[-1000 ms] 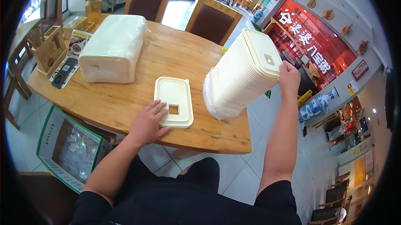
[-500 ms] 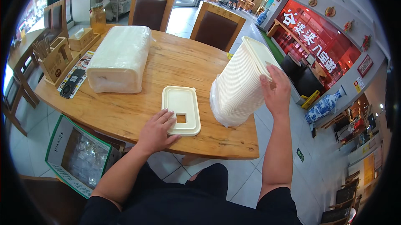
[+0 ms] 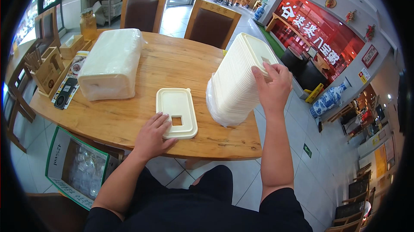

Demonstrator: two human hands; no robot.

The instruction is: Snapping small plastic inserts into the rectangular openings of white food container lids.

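A cream plastic lid [image 3: 177, 101] with a square cutout lies flat on the wooden table in front of me. Across its near left corner rests my left hand [image 3: 151, 136], open, its fingers stretched out beside the cutout. To the right stands a tall, leaning stack of matching cream lids [image 3: 238, 79], its lower part in clear plastic wrap. My right hand [image 3: 276, 87] is at the upper end of that stack. Its thumb lies at the edge and its fingers bend over the outermost lid near its cutout, gripping it; the fingertips are partly hidden.
A plastic-wrapped bundle [image 3: 111, 61] of cream containers sits at the table's left. Past it are a wooden utensil holder [image 3: 46, 71], a black phone-like device [image 3: 65, 93] and a jar [image 3: 88, 24]. An open box [image 3: 82, 163] of clear packets stands below the table; chairs [image 3: 213, 23] line the far side.
The view has shifted, so the table and its things sit slightly further left. My right fingers have moved in over the outermost lid's cutout. My left hand stays on the single lid.
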